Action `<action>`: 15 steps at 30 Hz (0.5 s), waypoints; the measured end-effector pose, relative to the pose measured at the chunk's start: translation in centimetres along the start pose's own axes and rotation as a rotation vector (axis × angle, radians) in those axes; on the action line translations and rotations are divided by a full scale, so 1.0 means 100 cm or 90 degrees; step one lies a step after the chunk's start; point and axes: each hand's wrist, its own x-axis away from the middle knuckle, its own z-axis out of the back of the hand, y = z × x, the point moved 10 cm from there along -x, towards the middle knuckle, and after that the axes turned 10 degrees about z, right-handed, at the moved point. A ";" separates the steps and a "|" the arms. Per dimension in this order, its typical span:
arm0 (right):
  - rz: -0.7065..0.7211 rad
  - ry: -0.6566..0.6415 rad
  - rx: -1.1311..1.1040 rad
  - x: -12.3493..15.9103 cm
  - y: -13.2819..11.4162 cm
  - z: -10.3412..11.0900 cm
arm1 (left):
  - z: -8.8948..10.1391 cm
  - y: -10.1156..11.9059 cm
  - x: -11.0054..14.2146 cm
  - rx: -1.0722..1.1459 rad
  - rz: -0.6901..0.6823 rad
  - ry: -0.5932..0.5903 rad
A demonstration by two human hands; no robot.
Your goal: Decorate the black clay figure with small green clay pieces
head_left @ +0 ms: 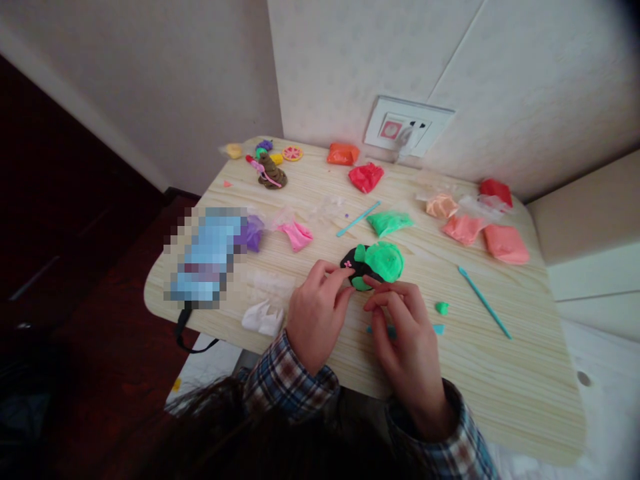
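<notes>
A black and green modelling-clay figure (385, 261) lies on the table in front of me, with a large round green part, smaller green pieces and a pink spot on its black side. My left hand (315, 317) is closed at its near left edge, index finger and thumb on the black clay. From the right, my right hand (405, 333) has its forefinger reaching to the figure's near edge. Its other fingers are curled in a pinch; whether a small piece is between them is hidden. Under that hand lies a partly covered blue tool (439, 329).
Farther back lie a green clay packet (390, 223), a blue stick (359, 219) and a red packet (366, 177). To the right are a green lump (442, 308) and another blue tool (484, 301). A pixelated blue object (207, 250) and crumpled white material (263, 318) are on the left.
</notes>
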 end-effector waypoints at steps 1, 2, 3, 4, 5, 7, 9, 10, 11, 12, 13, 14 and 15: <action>-0.001 0.000 -0.003 0.000 0.000 0.000 | 0.000 -0.002 -0.001 0.012 0.014 -0.004; -0.002 -0.001 -0.006 0.000 0.000 -0.001 | 0.000 -0.003 -0.003 0.024 0.027 -0.008; -0.002 -0.003 -0.007 0.000 0.001 -0.001 | 0.000 -0.004 -0.004 0.034 0.037 -0.014; -0.003 -0.004 -0.008 0.000 0.001 -0.001 | 0.000 -0.005 -0.005 0.042 0.047 -0.018; -0.003 -0.005 -0.008 0.000 0.001 -0.001 | -0.001 -0.007 -0.007 0.049 0.056 -0.021; -0.004 -0.010 -0.008 0.000 0.000 -0.002 | 0.000 -0.010 -0.010 0.064 0.076 -0.020; -0.001 -0.018 -0.011 0.000 -0.001 -0.004 | 0.001 -0.013 -0.013 0.077 0.097 -0.016; 0.001 -0.021 -0.013 -0.001 -0.001 -0.004 | 0.001 -0.016 -0.015 0.082 0.108 -0.016; 0.003 -0.022 -0.015 -0.001 -0.002 -0.004 | 0.000 -0.018 -0.017 0.085 0.119 -0.018; 0.004 -0.023 -0.017 -0.001 -0.002 -0.005 | 0.000 -0.020 -0.018 0.087 0.130 -0.021; 0.005 -0.023 -0.018 -0.001 -0.002 -0.004 | -0.001 -0.022 -0.019 0.090 0.142 -0.025; 0.005 -0.024 -0.020 -0.001 -0.002 -0.004 | -0.002 -0.024 -0.020 0.095 0.152 -0.030; 0.005 -0.025 -0.021 0.000 -0.002 -0.005 | -0.003 -0.025 -0.021 0.101 0.160 -0.033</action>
